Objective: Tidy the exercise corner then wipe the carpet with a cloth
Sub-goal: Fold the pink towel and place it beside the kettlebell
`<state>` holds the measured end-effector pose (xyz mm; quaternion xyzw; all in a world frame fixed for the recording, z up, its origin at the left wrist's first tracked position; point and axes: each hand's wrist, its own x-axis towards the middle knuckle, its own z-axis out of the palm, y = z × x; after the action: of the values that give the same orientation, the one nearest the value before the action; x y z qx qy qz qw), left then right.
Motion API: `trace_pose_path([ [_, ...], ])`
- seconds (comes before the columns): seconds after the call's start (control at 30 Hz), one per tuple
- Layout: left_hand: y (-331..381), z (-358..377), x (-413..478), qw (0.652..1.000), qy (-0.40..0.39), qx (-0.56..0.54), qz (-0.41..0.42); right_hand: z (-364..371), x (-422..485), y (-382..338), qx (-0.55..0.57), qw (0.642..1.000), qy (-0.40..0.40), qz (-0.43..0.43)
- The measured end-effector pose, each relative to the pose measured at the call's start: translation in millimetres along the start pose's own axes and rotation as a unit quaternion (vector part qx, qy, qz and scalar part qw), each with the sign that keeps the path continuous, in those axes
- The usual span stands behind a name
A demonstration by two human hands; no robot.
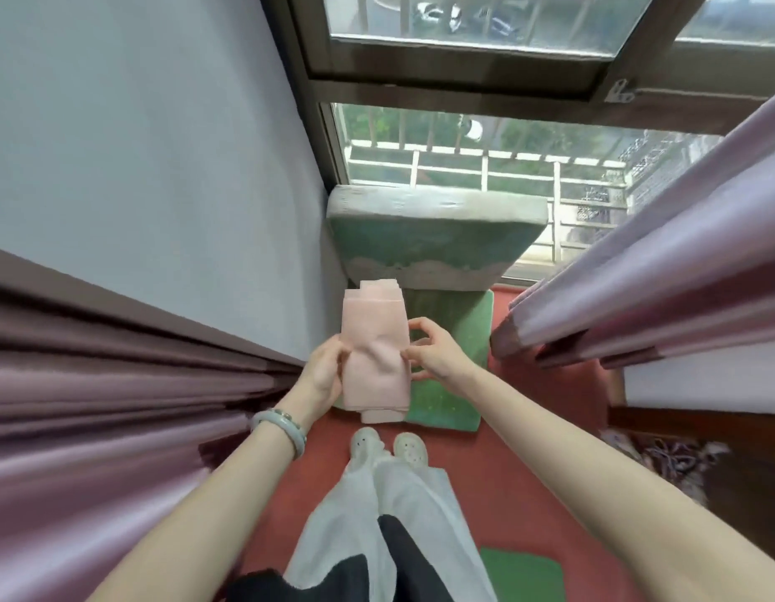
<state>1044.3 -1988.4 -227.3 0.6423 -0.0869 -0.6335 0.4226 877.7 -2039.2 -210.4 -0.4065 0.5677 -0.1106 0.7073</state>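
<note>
A: What is shown of the room?

B: A narrow corner is seen, closed by a pale wall (138, 167) on the left and a brown-framed window (485, 80) ahead, through which a white railing is visible. Mauve curtains are hung on both sides: the left curtain (94, 384) along the wall, the right curtain (659, 275) down towards the floor.

A: And the floor?

B: It is covered by a red carpet (529, 471). A thick green cushion (429, 236) is stood upright against the window, with a green mat (446, 401) laid flat on the carpet at its foot. Part of a second green mat (522, 575) is seen at the lower edge, beside the person's legs.

A: Where is the cloth found?

B: A folded pink cloth (377, 362) is held upright in the air above the green mat, in front of the cushion and clear of the carpet. Its left side is gripped by the left hand (322, 375), the thumb laid on the front. Its right edge is pinched by the right hand (433, 349), fingers curled.

A: Anything smaller?

B: White shoes (390, 445) are planted on the carpet just below the cloth, and a pale green bracelet (281, 423) is worn on the left wrist.
</note>
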Motion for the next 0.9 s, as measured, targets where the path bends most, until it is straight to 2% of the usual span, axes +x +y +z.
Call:
trace_pose_path([
  [0.17, -44, -27, 74, 0.998, 0.045, 0.039, -0.014, 11, 67, 44, -0.008, 1.0, 0.005, 0.024],
  [0.5, -179, -94, 276, 0.988, 0.05, 0.144, -0.039, 33, 265, 199, -0.033, 0.997, 0.03, 0.06],
  [0.67, -250, -123, 375, 0.981, 0.047, 0.183, -0.045, 47, 366, 287, 0.0, 0.995, 0.031, 0.099],
  [0.9, -309, -140, 473, 0.973, 0.056, 0.22, -0.042, 61, 470, 361, -0.003, 0.99, 0.064, 0.124],
])
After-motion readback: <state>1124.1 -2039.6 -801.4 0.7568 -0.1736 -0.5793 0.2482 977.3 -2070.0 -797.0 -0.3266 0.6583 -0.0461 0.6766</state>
